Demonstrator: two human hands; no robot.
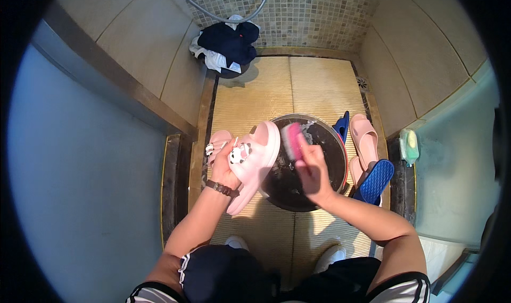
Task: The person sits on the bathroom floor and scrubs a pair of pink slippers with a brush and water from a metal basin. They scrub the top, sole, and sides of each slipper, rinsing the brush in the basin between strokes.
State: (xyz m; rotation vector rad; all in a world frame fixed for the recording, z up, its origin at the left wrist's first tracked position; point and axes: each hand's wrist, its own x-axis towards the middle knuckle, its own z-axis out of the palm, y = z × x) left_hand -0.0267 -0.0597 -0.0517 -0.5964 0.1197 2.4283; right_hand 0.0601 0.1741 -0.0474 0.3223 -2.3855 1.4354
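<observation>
My left hand [226,165] grips a pale pink slipper [259,159] with a panda charm [240,153] on its strap. The slipper is tilted, its sole edge turned to the right, at the left rim of a round dark bucket [279,191]. Over the bucket, my right hand [314,165] holds a pink scrub brush [294,141] with pale bristles facing the slipper; brush and hand are blurred. A small gap shows between bristles and slipper. Inside the bucket is dark liquid with some foam [307,129]. Behind my left hand lies another pink slipper [219,137] with a panda charm.
Right of the bucket lie pink slippers [363,137] and a blue slipper [375,181], with another blue one [342,125] partly hidden. Soap [410,143] sits on the right ledge. Dark and white clothes [229,43] fill a container in the far left corner, below a shower hose [223,19].
</observation>
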